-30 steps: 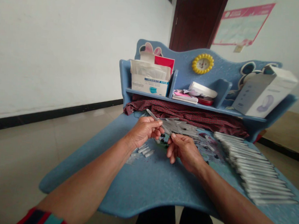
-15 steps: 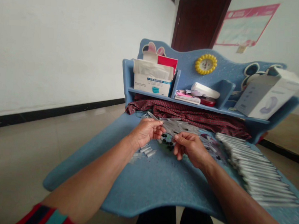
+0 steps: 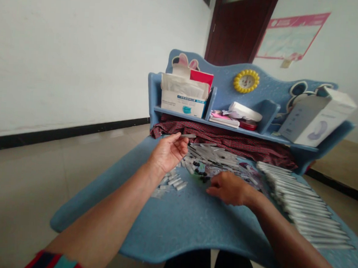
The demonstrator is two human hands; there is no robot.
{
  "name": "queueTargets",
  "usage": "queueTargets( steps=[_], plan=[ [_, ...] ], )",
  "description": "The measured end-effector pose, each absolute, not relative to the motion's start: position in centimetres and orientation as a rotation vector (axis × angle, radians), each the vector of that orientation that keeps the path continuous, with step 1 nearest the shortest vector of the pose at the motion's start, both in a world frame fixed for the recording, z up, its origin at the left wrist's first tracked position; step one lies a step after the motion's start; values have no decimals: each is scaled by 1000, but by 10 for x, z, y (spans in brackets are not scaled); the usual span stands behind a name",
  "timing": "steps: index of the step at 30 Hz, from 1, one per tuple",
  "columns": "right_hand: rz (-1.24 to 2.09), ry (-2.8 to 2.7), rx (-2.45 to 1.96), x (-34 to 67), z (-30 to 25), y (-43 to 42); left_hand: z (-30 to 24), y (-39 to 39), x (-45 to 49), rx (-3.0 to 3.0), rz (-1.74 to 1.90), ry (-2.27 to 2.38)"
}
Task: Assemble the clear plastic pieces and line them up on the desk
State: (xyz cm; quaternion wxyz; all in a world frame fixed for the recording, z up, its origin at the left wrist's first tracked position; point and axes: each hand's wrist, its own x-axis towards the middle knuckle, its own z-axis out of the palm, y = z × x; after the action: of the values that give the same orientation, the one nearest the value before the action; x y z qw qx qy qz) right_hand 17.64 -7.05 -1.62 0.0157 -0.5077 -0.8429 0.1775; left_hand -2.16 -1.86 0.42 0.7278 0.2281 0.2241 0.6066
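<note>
Slim tube [image 3: 189, 136] up off desk [image 3: 161, 230], pinched between thumb and fingers of left hand [image 3: 167, 151]. Right hand [image 3: 228, 188] low over desktop, fingers curled just beside small black pieces [image 3: 197, 164]; cannot tell if grip holds anything. Step in hand, by look: picking out one black piece. Next move calls for fine fingertip pinch. Loose tubes [image 3: 217, 154] heaped beyond, could crowd fingers. Short pale pieces [image 3: 173, 180] near left wrist, stacked tubes [image 3: 310, 211] at right, checked cloth [image 3: 242, 144] behind heap.
</note>
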Motion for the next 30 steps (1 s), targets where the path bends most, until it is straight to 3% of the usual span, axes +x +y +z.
queueTargets(
  steps=[3, 7, 16, 22, 30],
  plan=[
    [308, -2790, -1609, 173, -20, -68, 3, -20, -20, 528, 1310, 509],
    [246, -2822, -1652, 171, -24, -66, 3, -21, -20, 586, 1280, 492],
    [566, -2632, -1786, 181, -14, -65, 3, -21, -20, 608, 1256, 492],
    [27, -2528, -1734, 176, -15, -57, 3, -22, -19, 620, 1241, 533],
    [-201, -2783, -1741, 161, -24, -55, 1, -22, -18, 668, 1207, 551]
  ],
)
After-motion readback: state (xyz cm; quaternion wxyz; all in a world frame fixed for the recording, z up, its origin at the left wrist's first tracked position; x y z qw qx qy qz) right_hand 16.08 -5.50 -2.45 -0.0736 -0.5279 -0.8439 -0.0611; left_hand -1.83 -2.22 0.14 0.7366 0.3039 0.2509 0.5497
